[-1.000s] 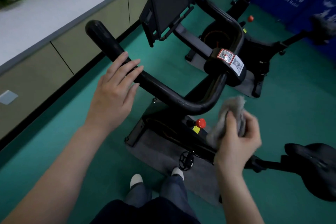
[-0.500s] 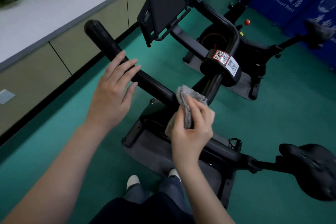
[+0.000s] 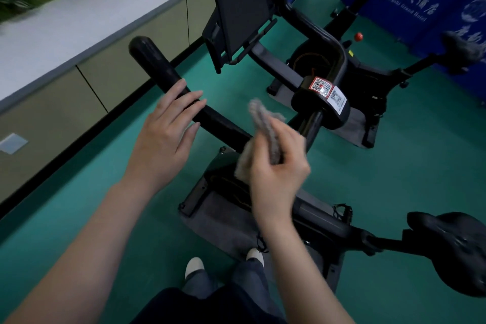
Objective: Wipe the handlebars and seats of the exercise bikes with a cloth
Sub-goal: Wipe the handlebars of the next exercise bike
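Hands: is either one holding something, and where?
The right hand holds the grey cloth around its middle; the left hand only rests on the handlebar.

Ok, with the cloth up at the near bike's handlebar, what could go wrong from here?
The left hand lies flat on the handlebar, so the stretch under it may go unwiped. The right hand holds the cloth bunched, so it may touch only one side of the bar. Wiping further along could scuff the QR stickers.
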Demonstrator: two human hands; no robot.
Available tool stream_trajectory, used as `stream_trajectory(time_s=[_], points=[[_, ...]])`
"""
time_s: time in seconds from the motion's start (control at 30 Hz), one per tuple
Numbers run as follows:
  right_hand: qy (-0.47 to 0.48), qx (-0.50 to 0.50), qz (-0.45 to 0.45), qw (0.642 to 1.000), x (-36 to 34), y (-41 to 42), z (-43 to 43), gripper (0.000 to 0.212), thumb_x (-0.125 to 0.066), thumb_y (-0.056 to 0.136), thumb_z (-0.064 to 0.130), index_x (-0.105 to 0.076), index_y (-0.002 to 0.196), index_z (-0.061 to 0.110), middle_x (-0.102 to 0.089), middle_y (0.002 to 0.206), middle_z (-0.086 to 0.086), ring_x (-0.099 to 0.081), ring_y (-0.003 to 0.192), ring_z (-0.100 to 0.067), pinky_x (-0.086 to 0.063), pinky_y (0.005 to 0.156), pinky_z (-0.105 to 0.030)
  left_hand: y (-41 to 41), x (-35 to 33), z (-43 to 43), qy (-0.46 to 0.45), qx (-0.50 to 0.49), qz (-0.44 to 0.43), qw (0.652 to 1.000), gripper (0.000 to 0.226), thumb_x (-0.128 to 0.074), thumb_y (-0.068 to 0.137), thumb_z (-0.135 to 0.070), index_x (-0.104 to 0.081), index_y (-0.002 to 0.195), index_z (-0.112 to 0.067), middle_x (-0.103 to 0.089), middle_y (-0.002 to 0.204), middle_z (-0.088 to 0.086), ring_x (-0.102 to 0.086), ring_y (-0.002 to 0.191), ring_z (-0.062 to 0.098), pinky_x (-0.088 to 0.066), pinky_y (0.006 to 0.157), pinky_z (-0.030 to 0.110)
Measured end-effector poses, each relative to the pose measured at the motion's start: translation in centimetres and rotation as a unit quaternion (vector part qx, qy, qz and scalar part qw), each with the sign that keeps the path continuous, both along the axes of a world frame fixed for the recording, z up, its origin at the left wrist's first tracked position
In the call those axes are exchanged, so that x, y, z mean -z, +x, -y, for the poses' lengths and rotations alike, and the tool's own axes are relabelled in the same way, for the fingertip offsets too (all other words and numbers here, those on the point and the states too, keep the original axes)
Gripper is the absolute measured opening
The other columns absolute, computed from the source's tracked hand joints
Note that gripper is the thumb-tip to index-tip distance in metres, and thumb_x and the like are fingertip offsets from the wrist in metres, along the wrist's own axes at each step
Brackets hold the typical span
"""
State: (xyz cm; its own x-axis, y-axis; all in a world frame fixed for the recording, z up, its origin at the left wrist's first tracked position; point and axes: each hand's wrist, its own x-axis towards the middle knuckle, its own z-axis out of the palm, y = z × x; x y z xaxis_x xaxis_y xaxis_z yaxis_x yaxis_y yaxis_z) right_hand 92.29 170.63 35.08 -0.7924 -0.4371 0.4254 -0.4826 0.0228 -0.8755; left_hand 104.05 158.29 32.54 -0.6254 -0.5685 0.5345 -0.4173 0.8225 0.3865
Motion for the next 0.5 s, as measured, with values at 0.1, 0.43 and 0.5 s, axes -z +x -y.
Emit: stream_trajectory(time_s=[0.1,0.43,0.5], points=[[0.027,0.071,-0.053,0.996,0.7,-3.1,-2.2,0.024,-0.065,0.084,0.002,-0.07,0.107,0.004,-0.066,0.102,-0.001,-0.061,0.098,-0.018,-0.045,0.09,-0.015,-0.1,0.0,-0.1,0.011,0.0,-0.006,1.0,0.037,-0.042,0.098,-0.018,-0.052,0.13,-0.001,-0.05,0.137,0.007,-0.023,0.142,0.018,-0.017,0.118,0.03],[0.125,-0.03,-0.13,0.983,0.9,-0.9,-1.3,0.024,-0.062,0.08,-0.001,-0.072,0.101,0.003,-0.07,0.094,-0.002,-0.057,0.092,-0.022,-0.044,0.089,-0.02,0.1,-0.3,-0.3,0.027,-0.005,0.012,1.0,0.038,-0.049,0.096,-0.015,-0.051,0.132,-0.003,-0.048,0.14,0.006,-0.023,0.143,0.019,-0.024,0.116,0.037],[0.145,-0.069,-0.129,0.979,0.1,-0.4,0.3,0.026,-0.062,0.081,0.001,-0.072,0.105,0.007,-0.071,0.097,-0.001,-0.056,0.093,-0.02,-0.043,0.088,-0.02,0.1,-0.4,-0.5,0.026,-0.007,0.02,0.999,0.04,-0.053,0.095,-0.013,-0.049,0.134,-0.004,-0.046,0.142,0.006,-0.022,0.143,0.019,-0.026,0.114,0.037]])
